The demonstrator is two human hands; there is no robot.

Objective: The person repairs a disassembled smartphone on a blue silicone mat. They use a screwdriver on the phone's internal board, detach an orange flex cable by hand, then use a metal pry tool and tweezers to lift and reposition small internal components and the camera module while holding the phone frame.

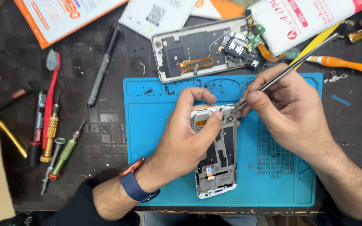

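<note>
An opened phone frame (218,163) lies lengthwise on a blue work mat (151,125). My left hand (189,129) grips the frame's upper part, thumb pressed near its top edge. My right hand (290,109) holds long metal tweezers (290,67) like a pen. Their tips touch a small round part (230,119) at the frame's top right corner.
A second opened phone shell (197,52) with a loose circuit board lies behind the mat. Screwdrivers (51,134), a red toothbrush (52,79), a black pen (103,67) and a marker lie at the left. An orange-handled tool (348,65) and paper packets (311,19) sit at the back right.
</note>
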